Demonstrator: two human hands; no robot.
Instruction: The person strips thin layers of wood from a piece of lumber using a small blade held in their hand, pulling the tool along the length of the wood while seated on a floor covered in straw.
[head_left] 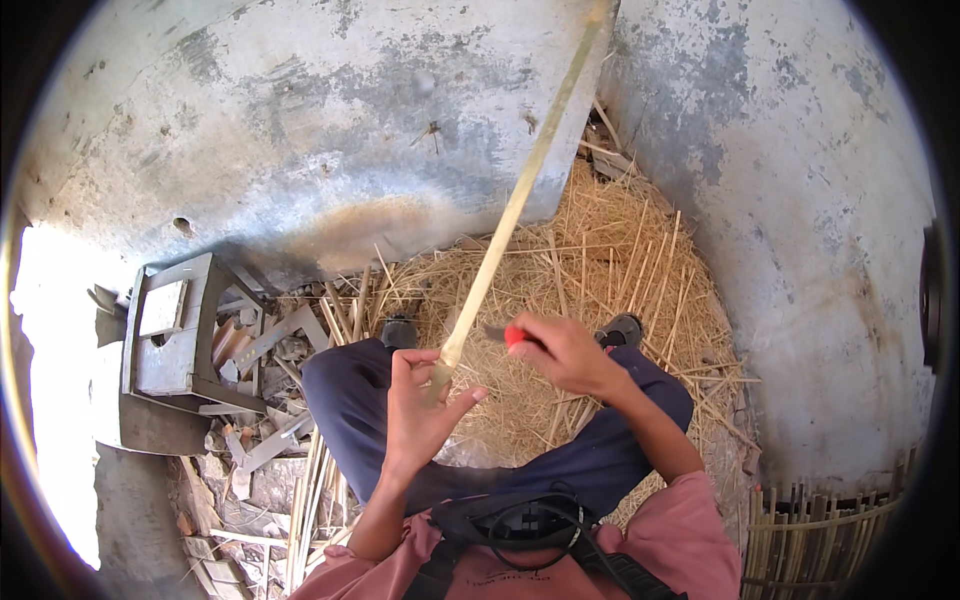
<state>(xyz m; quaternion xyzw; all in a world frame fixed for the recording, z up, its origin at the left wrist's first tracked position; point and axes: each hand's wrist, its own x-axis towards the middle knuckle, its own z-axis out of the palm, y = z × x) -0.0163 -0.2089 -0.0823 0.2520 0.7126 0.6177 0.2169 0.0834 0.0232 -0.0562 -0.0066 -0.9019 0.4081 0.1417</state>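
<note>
"Yellow strip (507, 230), long and thin! Which way does it point?"

"Its low end is in the left hand (412, 420), near the left knee (340, 385). From there it leans up and to the right. Its other end reaches the top of the view, in front of the back wall (350, 130). I can't tell if it touches."

"How do the hands hold on?"

"The left grip pinches the low end with bent fingers, and the thumb sticks out. The right hand (570, 358) has its grip curled tight round a red-handled knife (515, 336). Its dark blade points left, just beside the strip."

"Is there any writing?"

"Small dark letters go across the front of the pink shirt (670, 545)."

"Where is there room to move?"

"Over the straw (630, 250), between the knees. On the right, the straw stops at the right wall (830, 200), and a row of sticks (810, 545) stands low down. The left side is crowded, with a gray wooden box (165, 350) and loose sticks (310, 500)."
</note>
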